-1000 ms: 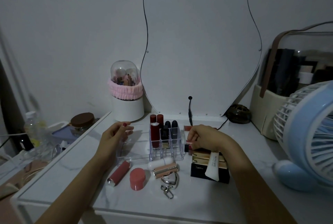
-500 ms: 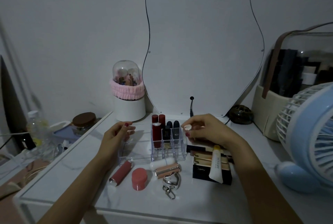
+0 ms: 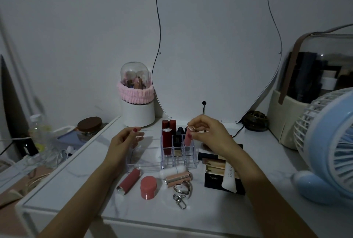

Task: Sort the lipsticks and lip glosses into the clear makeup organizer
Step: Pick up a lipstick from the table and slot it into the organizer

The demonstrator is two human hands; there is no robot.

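Observation:
The clear makeup organizer [image 3: 145, 158] stands mid-table with dark red lipsticks [image 3: 167, 140] and black ones upright in its right-hand slots. My right hand [image 3: 209, 134] pinches the top of a pink lipstick [image 3: 188, 139], which stands upright in the front right slot. My left hand [image 3: 125, 140] rests against the organizer's left end, fingers curled on its wall. Loose in front lie a dusky-pink lipstick tube [image 3: 129, 180], a pink jar [image 3: 148, 187], a white tube [image 3: 172, 171] and a rose-gold lipstick [image 3: 177, 178].
A black and gold box [image 3: 214, 179] with a cream tube [image 3: 230, 179] on it sits to the right. A heart keyring [image 3: 181, 191] lies in front. A blue fan [image 3: 328, 146], a storage case [image 3: 313, 84], the mirror [image 3: 212, 46] and a brush holder [image 3: 136, 102] stand around.
My right hand lifted from the boxes on the right with a pink lipstick and carried it left into the organizer's front right slot. My left hand stayed at the organizer.

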